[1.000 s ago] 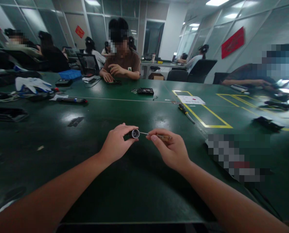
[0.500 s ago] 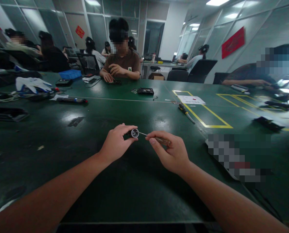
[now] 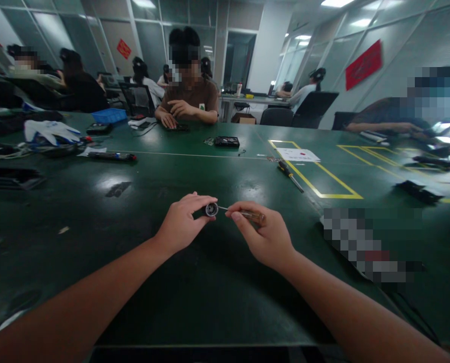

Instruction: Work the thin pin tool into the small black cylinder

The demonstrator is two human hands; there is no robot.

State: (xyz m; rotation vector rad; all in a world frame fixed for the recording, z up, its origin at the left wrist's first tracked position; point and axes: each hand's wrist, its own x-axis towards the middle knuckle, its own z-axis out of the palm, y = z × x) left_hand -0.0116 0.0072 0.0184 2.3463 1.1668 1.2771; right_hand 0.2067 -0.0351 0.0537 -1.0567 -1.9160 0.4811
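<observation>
Between thumb and fingers, my left hand (image 3: 183,222) grips a small round cylinder (image 3: 211,209) with a silvery rim. Its open end faces me, and some small detail inside is too tiny to make out. My right hand (image 3: 266,232) is closed around the amber see-through handle of a screwdriver (image 3: 253,216). The thin shaft points left, and its tip meets the right side of the cylinder's rim; whether it goes inside I cannot tell. Both hands are held over the green table (image 3: 209,302).
A yellow-and-black screwdriver (image 3: 290,175) lies beyond my right hand, near a white paper (image 3: 298,155). At right is a blurred-out pale object (image 3: 361,247) with a cable. White gloves (image 3: 51,132) and a marker-like tool (image 3: 111,157) lie at left. A co-worker (image 3: 189,96) sits opposite.
The cylinder has turned slightly in my left hand and shifted a touch right and down. The screwdriver in my right hand has tilted a little flatter.
</observation>
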